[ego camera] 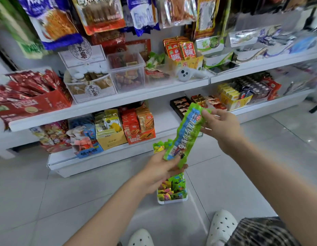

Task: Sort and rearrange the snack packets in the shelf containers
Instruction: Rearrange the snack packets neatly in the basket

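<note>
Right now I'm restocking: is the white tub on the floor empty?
No. The white tub holds green, pink and yellow packets.

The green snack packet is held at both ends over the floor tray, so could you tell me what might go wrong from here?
1. The green snack packet is held only at its ends by the left hand and right hand; a slip could drop it beside the white tray rather than in it.
2. The tray sits on the floor close to the white shoes, so a step could kick it and scatter its packets.
</note>
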A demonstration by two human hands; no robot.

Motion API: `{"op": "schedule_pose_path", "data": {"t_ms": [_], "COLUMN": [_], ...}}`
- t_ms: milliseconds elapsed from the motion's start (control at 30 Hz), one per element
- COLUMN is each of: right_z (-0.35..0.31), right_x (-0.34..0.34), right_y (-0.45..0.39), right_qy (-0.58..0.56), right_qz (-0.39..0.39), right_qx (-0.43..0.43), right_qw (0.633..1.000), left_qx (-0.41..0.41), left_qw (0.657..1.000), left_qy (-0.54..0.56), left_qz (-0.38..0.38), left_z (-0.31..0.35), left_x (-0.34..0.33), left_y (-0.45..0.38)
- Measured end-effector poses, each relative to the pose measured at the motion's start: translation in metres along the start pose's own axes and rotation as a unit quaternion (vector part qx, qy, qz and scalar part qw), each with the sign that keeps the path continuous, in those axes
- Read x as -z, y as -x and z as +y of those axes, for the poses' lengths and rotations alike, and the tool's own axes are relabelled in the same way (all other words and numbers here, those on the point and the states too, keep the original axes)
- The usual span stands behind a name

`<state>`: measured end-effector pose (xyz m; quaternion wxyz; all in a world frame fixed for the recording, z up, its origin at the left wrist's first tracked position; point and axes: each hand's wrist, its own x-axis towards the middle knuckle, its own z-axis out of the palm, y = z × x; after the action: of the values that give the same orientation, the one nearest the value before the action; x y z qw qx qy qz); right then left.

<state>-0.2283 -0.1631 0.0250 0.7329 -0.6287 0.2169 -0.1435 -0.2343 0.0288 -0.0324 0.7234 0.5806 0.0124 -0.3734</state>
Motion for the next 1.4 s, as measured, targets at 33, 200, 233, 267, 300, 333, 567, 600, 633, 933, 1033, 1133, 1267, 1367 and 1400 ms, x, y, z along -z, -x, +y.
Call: {"op": "schedule_pose_path", "data": {"t_ms": [33,200,233,267,300,333,567,600,633,933,1033,1133,1267,1367,1400], "right_z": [0.003,0.020,0.020,0.020,0.019,0.018,0.007,0.008,0.008,0.003,0.001,0.004,0.004,0.005,0.005], "right_x": [-0.003,-0.003,-0.002,-0.002,-0.001,-0.001,0.009,0.010,0.011,0.017,0.015,0.013,0.015,0.015,0.015], "right_y": [0.002,0.002,0.000,-0.003,-0.005,-0.007,-0.014,-0.014,-0.014,-0.010,-0.008,-0.009,-0.012,-0.011,-0.011], "right_qy": [-0.017,-0.109,-0.094,-0.077,-0.064,-0.056,-0.079,-0.094,-0.105,-0.162,-0.125,-0.113,-0.122,-0.131,-0.138], "right_qz": [0.001,0.009,0.021,0.034,0.045,0.052,-0.002,-0.027,-0.051,-0.153,-0.163,-0.146,-0.132,-0.128,-0.130], "right_qx": [-0.014,-0.103,-0.097,-0.086,-0.077,-0.074,-0.100,-0.106,-0.110,-0.179,-0.146,-0.125,-0.127,-0.134,-0.136], "right_qw": [1.000,0.989,0.991,0.993,0.994,0.994,0.992,0.990,0.987,0.958,0.968,0.975,0.976,0.974,0.972], "left_qx": [-0.016,-0.026,-0.018,-0.009,0.000,0.012,0.091,0.096,0.101,-0.070,-0.122,-0.139,-0.096,-0.077,-0.076], "left_qw": [1.000,0.992,0.987,0.982,0.976,0.970,0.920,0.919,0.917,0.989,0.982,0.982,0.991,0.993,0.993], "left_qy": [0.019,0.115,0.153,0.187,0.217,0.243,0.381,0.382,0.384,0.092,0.010,-0.026,0.014,0.062,0.077], "left_qz": [0.018,0.046,0.039,0.029,0.017,0.003,-0.027,-0.028,-0.032,0.092,0.143,0.127,0.090,0.063,0.055], "left_z": [-0.003,-0.006,-0.004,-0.003,-0.002,-0.001,0.008,0.007,0.006,-0.001,-0.003,-0.003,-0.002,-0.001,-0.001], "left_x": [0.000,0.001,0.000,-0.001,-0.003,-0.004,-0.009,-0.009,-0.009,-0.016,-0.016,-0.016,-0.014,-0.014,-0.015], "left_y": [0.003,0.014,0.017,0.019,0.020,0.022,0.015,0.014,0.013,0.005,0.006,0.008,0.011,0.009,0.009]}}
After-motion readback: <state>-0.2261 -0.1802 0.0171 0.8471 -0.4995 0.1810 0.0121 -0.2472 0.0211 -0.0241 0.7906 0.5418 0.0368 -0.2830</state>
